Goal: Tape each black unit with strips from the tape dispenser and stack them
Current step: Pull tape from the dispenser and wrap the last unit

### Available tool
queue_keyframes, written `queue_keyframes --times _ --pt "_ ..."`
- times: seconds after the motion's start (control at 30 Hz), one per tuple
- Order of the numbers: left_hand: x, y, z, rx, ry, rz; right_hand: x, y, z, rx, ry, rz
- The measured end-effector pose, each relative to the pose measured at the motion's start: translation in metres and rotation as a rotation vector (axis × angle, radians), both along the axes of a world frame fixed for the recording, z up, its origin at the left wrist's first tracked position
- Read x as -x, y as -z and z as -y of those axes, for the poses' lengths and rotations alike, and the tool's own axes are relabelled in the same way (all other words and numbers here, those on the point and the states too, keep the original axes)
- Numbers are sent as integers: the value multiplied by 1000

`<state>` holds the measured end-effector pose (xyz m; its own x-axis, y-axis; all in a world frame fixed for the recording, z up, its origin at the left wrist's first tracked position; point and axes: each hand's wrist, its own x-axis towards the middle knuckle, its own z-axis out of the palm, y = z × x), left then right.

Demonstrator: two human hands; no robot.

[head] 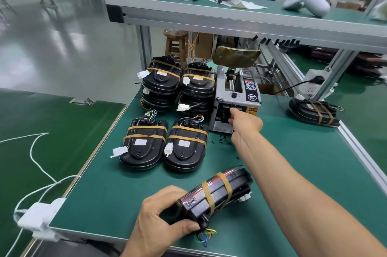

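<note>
- While my right arm stretches across the green bench point(293, 173), the job looks well along: most units in sight already carry tan tape bands.
- Two stacks point(178, 89) at the back, left of the tape dispenser point(236, 97): several black units deep each, top ones banded twice. I count these as finished.
- Two single units point(165, 145) lie flat side by side in front of the stacks, each with two bands across. Taped, not yet stacked, by my reading.
- One more banded unit point(314, 113) sits well apart at the right edge of the bench, beyond the dispenser. Whether it is done or set aside, I cannot tell.
- Unit in hand point(217, 194): near the front edge, tilted on its side, two bands already wrapped round it, coloured wires hanging at the near end.
- My left hand point(159, 219) grips that unit's near end, thumb under, fingers curled over the top.
- My right hand point(245, 122) is at the dispenser's front slot, fingertips pushed into the opening; whether they pinch a strip yet is hidden from me.
- Judgement: another strip is being fetched for the held unit, then stacking remains for it and the two flat ones.
- Small black scraps point(224, 141) litter the mat just below the dispenser.
</note>
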<state>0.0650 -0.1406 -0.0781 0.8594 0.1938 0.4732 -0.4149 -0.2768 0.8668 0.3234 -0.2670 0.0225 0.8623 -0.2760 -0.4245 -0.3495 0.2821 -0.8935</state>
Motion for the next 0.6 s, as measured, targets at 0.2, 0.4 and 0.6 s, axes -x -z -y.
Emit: queue_keyframes --times 0.2,0.4,0.6 --pt "-1 0 0 -3 4 -4 0 1 -1 32 -23 1" --pt "1 -1 0 1 -3 -4 4 -3 -1 78 -52 -28" --pt "-1 -4 1 4 11 -1 50 0 33 246 -362 -102"
